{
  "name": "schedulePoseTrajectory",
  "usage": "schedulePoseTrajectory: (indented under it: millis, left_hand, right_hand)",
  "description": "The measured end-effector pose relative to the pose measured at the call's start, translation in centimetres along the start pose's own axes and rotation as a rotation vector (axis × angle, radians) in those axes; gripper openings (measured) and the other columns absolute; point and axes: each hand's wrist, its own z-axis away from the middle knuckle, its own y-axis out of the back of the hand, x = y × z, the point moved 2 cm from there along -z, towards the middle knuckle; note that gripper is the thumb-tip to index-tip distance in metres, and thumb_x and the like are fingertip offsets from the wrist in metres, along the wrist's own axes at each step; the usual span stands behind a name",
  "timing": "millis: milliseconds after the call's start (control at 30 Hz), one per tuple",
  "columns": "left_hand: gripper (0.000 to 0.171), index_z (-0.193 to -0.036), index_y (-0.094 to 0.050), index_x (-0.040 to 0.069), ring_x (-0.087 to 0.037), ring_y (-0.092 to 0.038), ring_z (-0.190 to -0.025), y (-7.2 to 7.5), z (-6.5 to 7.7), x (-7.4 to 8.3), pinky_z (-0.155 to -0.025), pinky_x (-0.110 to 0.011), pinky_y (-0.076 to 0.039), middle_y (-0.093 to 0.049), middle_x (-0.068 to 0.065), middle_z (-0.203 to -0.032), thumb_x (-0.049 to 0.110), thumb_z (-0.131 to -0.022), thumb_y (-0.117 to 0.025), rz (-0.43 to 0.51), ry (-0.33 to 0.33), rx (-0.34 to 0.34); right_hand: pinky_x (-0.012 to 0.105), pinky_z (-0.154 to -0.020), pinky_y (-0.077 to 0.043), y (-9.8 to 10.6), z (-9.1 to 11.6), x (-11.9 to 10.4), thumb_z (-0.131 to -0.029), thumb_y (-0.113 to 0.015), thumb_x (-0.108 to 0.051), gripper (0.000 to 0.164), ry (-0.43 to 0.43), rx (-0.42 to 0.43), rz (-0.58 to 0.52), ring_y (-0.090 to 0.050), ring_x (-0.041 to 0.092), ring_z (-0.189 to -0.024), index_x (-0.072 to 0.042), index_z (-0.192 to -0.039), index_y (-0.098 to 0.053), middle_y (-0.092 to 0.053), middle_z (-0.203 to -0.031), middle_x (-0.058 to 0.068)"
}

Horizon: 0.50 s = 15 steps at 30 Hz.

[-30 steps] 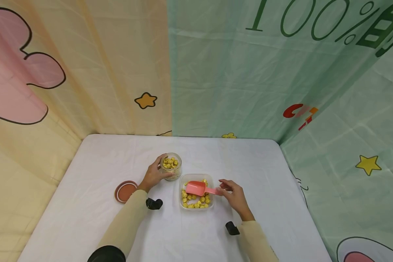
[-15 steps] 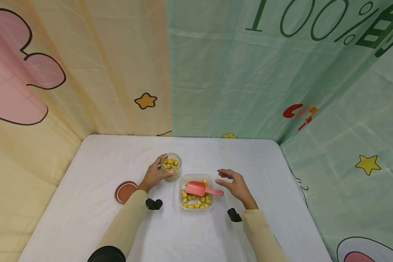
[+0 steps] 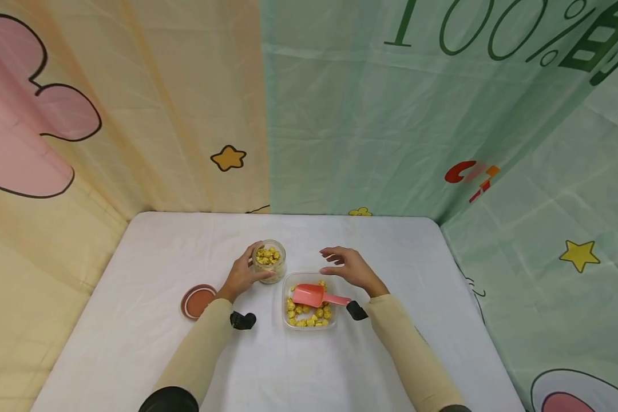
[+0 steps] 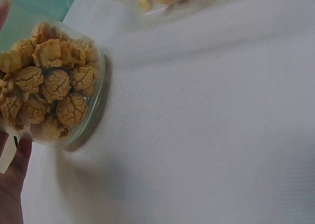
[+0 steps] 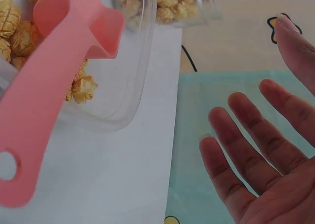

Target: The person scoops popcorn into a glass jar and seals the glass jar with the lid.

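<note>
My left hand grips the side of a clear jar, thumb in front and fingers behind. Popcorn fills much of the jar, seen through its wall in the left wrist view. To the right stands a clear plastic box with more popcorn in it. A pink scoop lies across the box, its handle sticking out over the right rim. Beyond the box's back right corner, my right hand hovers with fingers spread and loosely extended, holding nothing and apart from the jar.
A round reddish-brown lid lies left of the jar, partly behind the left forearm. White cloth covers the table. Printed curtains hang along the back and sides.
My right hand has let go of the scoop's handle and moved away from me, then left toward the jar. The scoop stays in the box; the left hand and jar have not moved.
</note>
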Motion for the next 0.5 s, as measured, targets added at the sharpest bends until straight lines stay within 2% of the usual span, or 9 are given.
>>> schedulePoseTrajectory:
  millis: [233,500]
  left_hand:
    - [0.096,-0.151,-0.028,0.016,-0.032,-0.028,-0.141,0.0,0.0,0.0,-0.115,-0.049,-0.028,-0.03,-0.014,-0.155,0.024,-0.074,-0.085,0.0,-0.01,-0.004]
    - [0.097,-0.151,-0.027,0.017,-0.034,-0.028,-0.141,0.1,0.1,0.2,-0.114,-0.052,-0.028,-0.03,-0.013,-0.155,0.027,-0.074,-0.085,-0.003,0.002,-0.006]
  right_hand:
    - [0.047,-0.104,-0.044,-1.2,-2.7,-0.6,-0.082,-0.077,-0.018,0.054,0.001,-0.062,0.009,-0.053,0.032,-0.121,-0.006,-0.131,-0.059,-0.058,-0.131,0.016]
    - [0.042,-0.103,-0.045,-2.8,-5.7,-1.1,-0.084,-0.076,-0.014,0.053,0.028,-0.134,0.016,-0.055,0.03,-0.12,-0.007,-0.133,-0.057,-0.057,-0.133,0.015]
